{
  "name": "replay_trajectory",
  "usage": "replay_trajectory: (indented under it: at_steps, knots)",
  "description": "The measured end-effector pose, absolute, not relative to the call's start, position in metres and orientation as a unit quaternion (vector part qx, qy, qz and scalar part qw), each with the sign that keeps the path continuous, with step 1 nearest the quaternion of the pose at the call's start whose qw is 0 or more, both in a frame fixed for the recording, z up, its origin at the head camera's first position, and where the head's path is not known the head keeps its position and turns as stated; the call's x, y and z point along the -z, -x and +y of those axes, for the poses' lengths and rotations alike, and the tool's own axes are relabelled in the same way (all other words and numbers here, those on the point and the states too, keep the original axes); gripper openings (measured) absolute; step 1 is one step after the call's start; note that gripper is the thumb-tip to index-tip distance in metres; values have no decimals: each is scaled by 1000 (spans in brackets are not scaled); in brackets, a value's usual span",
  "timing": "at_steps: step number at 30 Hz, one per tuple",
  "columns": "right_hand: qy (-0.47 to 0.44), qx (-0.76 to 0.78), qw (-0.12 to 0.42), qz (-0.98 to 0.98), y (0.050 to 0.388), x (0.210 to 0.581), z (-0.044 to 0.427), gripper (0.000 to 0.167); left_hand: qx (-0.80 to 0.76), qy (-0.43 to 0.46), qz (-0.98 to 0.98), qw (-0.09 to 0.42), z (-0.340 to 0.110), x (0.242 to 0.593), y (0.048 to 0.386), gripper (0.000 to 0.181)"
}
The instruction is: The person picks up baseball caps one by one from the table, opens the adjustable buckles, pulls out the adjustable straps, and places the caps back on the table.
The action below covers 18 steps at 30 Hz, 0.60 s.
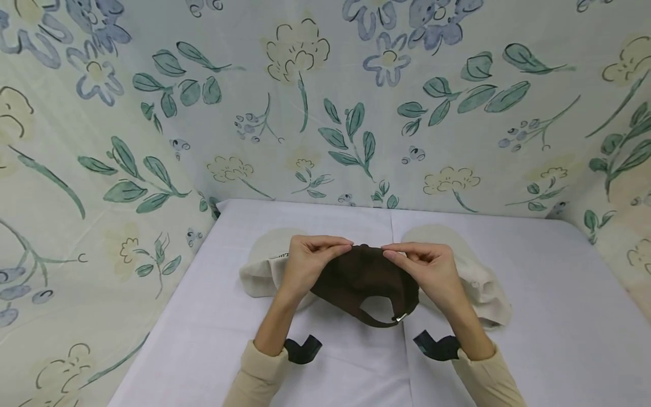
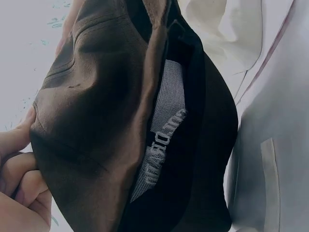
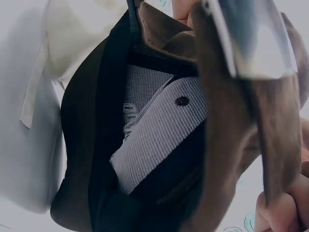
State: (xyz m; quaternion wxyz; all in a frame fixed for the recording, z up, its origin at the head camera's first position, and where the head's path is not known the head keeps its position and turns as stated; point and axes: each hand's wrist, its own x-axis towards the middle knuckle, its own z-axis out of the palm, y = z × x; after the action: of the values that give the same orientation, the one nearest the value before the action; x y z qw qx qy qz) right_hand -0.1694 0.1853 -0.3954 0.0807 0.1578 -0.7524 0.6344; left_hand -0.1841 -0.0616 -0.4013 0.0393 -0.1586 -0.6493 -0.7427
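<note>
A dark brown baseball cap (image 1: 346, 282) hangs above the table, its back opening and strap toward me. My left hand (image 1: 309, 263) pinches the top of the crown on the left between thumb and fingers. On the right, the same top edge is pinched by my right hand (image 1: 431, 268). In the right wrist view a metal buckle (image 3: 256, 41) on the strap shows close up. Inside the crown, the left wrist view shows a pale mesh lining (image 2: 169, 96) with mirrored lettering. The brim is hidden in the head view.
Behind my left hand lies an off-white cap (image 1: 258, 277), partly covered by it. Another off-white cap (image 1: 483, 291) lies behind my right hand. Both are on a white-covered table (image 1: 213, 339). A floral cloth (image 1: 305, 141) hangs behind and around the table.
</note>
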Motion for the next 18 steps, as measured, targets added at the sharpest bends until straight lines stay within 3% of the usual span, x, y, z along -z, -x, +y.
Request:
replay_trajectory:
  at_steps: [13, 18]
  knots:
    - [-162, -626, 75, -759, 168, 395, 188, 16, 753, 131, -639, 87, -66, 401, 186, 14]
    - [-207, -617, 52, -758, 169, 395, 196, 17, 764, 112, -629, 89, -68, 401, 188, 13]
